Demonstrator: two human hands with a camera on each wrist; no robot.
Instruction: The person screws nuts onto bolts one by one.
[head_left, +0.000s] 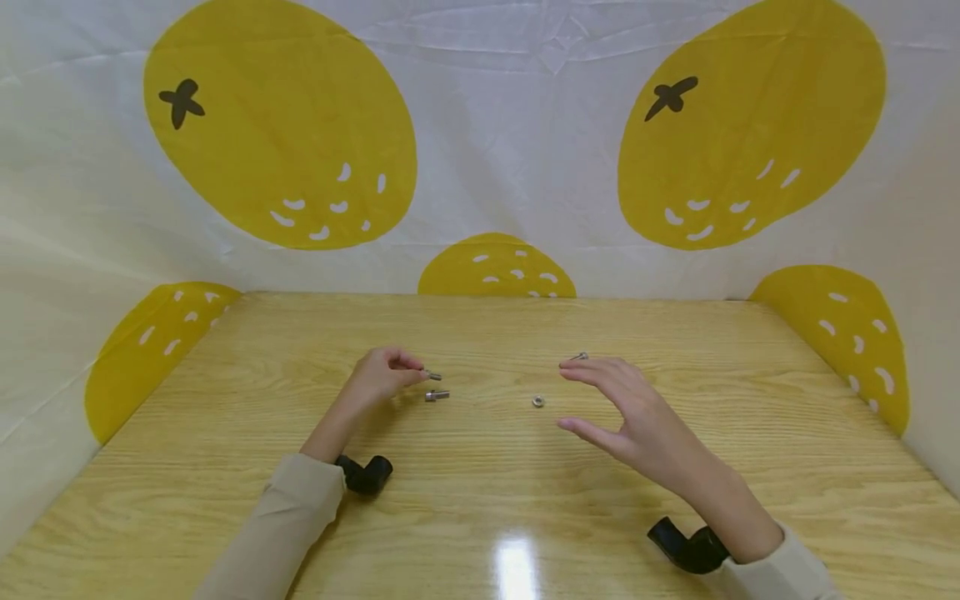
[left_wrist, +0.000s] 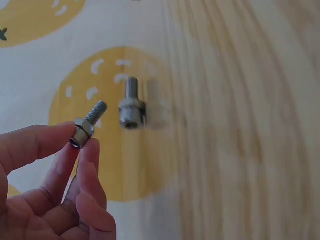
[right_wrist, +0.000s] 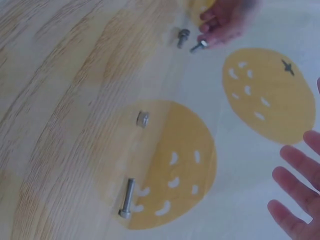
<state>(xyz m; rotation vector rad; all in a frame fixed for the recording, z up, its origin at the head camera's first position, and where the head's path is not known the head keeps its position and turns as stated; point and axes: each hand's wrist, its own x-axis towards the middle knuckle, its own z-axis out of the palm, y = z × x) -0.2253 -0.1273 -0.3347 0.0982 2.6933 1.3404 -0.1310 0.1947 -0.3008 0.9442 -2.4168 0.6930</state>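
Observation:
My left hand [head_left: 386,372] pinches a short socket-head bolt [left_wrist: 91,122] by its head end between thumb and fingers. A nut sits on this bolt close to the head, and the threaded end points away from the fingers. Beside that hand, a second bolt [head_left: 437,396] with a nut at its head lies on the table. My right hand [head_left: 630,412] is held with fingers spread and thumb apart, nothing between them. Left of it lies a loose nut [right_wrist: 143,119]. A longer socket-head bolt [right_wrist: 127,198] lies just past its fingertips, partly hidden by them in the head view.
The hands are over a wooden table [head_left: 465,492] with a patch of glare at its front. A white cloth [head_left: 517,167] printed with yellow fruit hangs behind and along both sides. Black camera mounts [head_left: 365,475] are strapped on both wrists.

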